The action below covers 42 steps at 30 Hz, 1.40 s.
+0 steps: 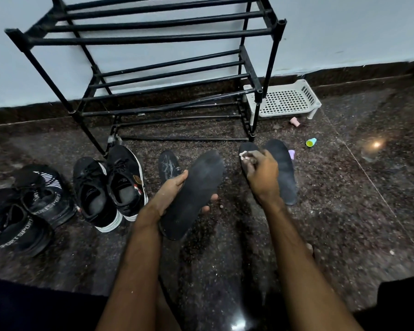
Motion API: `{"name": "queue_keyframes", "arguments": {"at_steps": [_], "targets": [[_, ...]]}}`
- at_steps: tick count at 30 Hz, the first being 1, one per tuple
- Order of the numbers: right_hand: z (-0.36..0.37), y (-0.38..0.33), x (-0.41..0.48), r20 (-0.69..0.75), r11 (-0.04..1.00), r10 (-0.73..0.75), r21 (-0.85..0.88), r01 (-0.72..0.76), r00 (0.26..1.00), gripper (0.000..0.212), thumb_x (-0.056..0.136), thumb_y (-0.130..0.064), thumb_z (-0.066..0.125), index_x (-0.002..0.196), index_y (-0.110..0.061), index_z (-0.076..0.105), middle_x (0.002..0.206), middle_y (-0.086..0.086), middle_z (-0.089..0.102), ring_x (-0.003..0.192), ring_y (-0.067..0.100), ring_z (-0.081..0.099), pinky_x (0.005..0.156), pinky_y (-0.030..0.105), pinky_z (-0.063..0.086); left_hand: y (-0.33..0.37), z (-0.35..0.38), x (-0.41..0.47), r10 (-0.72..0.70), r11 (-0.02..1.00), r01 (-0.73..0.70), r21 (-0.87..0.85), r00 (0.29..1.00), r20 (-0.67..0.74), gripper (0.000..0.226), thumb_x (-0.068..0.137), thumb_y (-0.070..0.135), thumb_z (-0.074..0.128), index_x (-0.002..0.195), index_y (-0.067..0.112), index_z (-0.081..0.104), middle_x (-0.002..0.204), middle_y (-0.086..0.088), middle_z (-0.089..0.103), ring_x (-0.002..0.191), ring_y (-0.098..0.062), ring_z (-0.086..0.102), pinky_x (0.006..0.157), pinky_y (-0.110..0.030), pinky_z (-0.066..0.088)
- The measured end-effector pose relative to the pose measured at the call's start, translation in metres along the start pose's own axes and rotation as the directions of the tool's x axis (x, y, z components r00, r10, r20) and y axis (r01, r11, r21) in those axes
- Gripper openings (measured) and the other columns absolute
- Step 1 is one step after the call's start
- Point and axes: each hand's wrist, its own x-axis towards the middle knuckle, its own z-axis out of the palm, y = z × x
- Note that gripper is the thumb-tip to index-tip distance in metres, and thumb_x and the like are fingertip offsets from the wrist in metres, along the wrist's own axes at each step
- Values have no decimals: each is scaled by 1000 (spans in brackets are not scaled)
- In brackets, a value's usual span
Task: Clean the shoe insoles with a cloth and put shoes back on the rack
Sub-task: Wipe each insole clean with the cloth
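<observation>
Left hand (175,194) and right hand (261,177) are both occupied, low in front of the rack (153,39), a black frame of thin round bars. Left of the rack's front foot stand two pairs: knit sport shoes (29,206) with printed lettering, then black lace-ups (110,187) on white soles. Next, the left hand cradles a dark insole (194,194) across its palm, thumb on one long edge, fingertips curling up the other. A second insole (169,166), streaked with whitish marks, lies on the floor nearer the rack. I judge the held one light, thin and bendy, its matte face grippy rather than slick, so a hold at the waist with the palm beneath should keep it from flopping under a wipe. Right-front of the rack, the right hand pinches a small pale cloth (245,156) at the toe end of two more flat insoles (282,170). Beside the rack's right leg sits a white slotted plastic tray (285,99).
</observation>
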Motion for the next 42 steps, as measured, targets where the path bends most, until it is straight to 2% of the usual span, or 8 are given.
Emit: {"name": "queue_keyframes", "arguments": {"at_steps": [3, 7, 13, 22, 28, 33, 38, 42], "targets": [[7, -26, -12, 13, 975, -197, 110, 194, 980, 19, 92, -9, 64, 110, -10, 70, 102, 1, 59, 90, 12, 56, 81, 3, 36, -4, 3, 5, -11, 1000, 10, -19, 1000, -23, 52, 106, 42, 26, 125, 3, 56, 102, -24, 72, 78, -36, 73, 55, -41, 59], [32, -44, -12, 247, 898, -439, 87, 432, 864, 20, 92, -13, 61, 110, -11, 69, 104, 7, 59, 97, 23, 57, 83, 32, 46, -7, 11, 10, -43, 997, 45, 54, 998, -37, 52, 105, 42, 29, 120, 2, 58, 89, -22, 73, 68, -34, 72, 50, -36, 57], [18, 11, 12, 141, 992, -70, -99, 85, 988, 16, 91, -6, 58, 97, -13, 71, 95, 2, 53, 79, 18, 53, 73, 22, 42, -8, -3, 9, -77, 994, 79, 70, 997, -28, 51, 105, 43, 29, 122, 5, 59, 100, -27, 71, 80, -35, 73, 54, -40, 59], [25, 36, -31, -17, 964, 220, 153, -215, 975, 12, 88, -20, 71, 98, -14, 73, 94, 7, 70, 84, 17, 62, 76, 25, 46, -23, -1, 68, -39, 971, -17, -237, 973, -228, 56, 106, 42, 27, 117, -3, 58, 97, -27, 70, 88, -41, 67, 73, -54, 55], [24, 39, -35, -68, 926, 294, 269, -266, 953, 17, 89, -24, 70, 103, -15, 73, 98, 1, 71, 89, 18, 65, 83, 41, 54, -35, 1, 123, -28, 975, -52, -216, 936, -352, 43, 107, 33, 31, 101, 6, 63, 78, -15, 73, 86, -31, 61, 74, -43, 50], [30, 39, -16, -104, 910, 305, 325, -258, 947, 16, 90, -26, 70, 104, -20, 73, 99, -4, 70, 92, 14, 64, 85, 39, 54, -37, -4, 167, -19, 961, -93, -261, 918, -395, 38, 107, 29, 35, 125, 4, 57, 98, -15, 64, 85, -28, 61, 75, -41, 50], [45, 40, -19, -80, 897, 321, 346, -275, 944, 12, 89, -24, 70, 101, -23, 73, 96, -4, 70, 86, 15, 64, 83, 38, 54, -34, -9, 200, 13, 947, -152, -281, 897, -442, 39, 105, 26, 44, 131, -1, 55, 127, -18, 61, 114, -33, 59, 79, -44, 50], [51, 40, -23, -73, 915, 290, 314, -254, 954, 13, 89, -20, 70, 102, -21, 73, 96, -6, 67, 89, 12, 63, 82, 28, 51, -34, -3, 221, 116, 959, -233, -163, 844, -524, 21, 103, 19, 49, 98, 6, 64, 99, -11, 66, 82, -23, 63, 70, -33, 53]]}}
